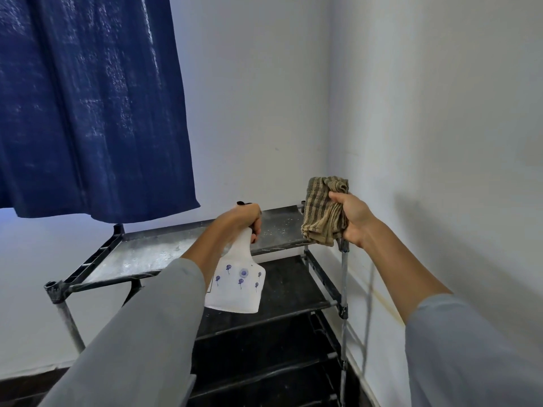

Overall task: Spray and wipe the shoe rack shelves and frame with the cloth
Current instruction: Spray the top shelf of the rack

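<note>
The left hand (245,220) grips the spray bottle (236,282) over the wet top shelf (141,254); right-hand (352,220) fingers bunch the checked cloth (321,214) above the rack's corner post (344,277). Tilted so, the bottle may drip onto lower shelves

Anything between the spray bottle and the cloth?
Head view: only the top shelf shows between the spray bottle and the cloth.
</note>
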Action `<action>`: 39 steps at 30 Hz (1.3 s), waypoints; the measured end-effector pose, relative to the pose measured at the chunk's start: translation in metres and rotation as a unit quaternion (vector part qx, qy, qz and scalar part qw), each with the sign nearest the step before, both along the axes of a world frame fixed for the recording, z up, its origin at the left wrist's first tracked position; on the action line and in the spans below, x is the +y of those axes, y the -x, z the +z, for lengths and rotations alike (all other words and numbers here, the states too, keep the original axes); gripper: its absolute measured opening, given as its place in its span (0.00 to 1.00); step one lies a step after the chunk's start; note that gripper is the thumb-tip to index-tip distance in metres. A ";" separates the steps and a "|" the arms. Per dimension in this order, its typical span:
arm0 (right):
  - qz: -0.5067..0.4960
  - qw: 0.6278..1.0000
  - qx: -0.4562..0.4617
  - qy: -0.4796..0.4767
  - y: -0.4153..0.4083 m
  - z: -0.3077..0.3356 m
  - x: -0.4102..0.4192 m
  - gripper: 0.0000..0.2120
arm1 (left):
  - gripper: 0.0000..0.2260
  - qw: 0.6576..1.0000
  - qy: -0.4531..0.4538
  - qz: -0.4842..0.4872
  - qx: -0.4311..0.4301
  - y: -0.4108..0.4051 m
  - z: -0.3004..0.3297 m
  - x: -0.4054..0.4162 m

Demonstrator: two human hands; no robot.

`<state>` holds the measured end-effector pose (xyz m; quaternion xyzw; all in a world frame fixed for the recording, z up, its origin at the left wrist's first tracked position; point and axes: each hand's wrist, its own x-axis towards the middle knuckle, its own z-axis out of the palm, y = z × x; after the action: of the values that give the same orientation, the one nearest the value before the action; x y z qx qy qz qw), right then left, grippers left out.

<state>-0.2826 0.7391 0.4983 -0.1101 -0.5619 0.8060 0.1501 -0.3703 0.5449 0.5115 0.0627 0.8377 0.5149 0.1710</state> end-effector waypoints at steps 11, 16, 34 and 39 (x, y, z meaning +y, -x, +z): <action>0.000 0.999 0.017 0.028 -0.001 -0.009 0.013 0.16 | 0.09 0.999 -0.014 -0.041 -0.009 -0.002 -0.016 0.025; -0.003 1.000 0.015 0.027 -0.002 -0.011 0.012 0.16 | 0.06 0.999 -0.012 0.014 0.033 0.009 -0.030 0.024; 0.151 0.987 -0.012 0.050 -0.001 -0.085 -0.049 0.18 | 0.11 0.981 -0.146 -0.026 0.125 -0.036 -0.106 -0.130; 0.177 0.984 -0.025 0.023 0.010 -0.124 -0.089 0.25 | 0.12 0.986 -0.142 0.012 0.084 -0.045 -0.140 -0.182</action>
<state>-0.2926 0.6503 0.3741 -0.0323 -0.5569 0.8299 -0.0113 -0.3255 0.3632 0.3718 0.1189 0.7683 0.6235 0.0832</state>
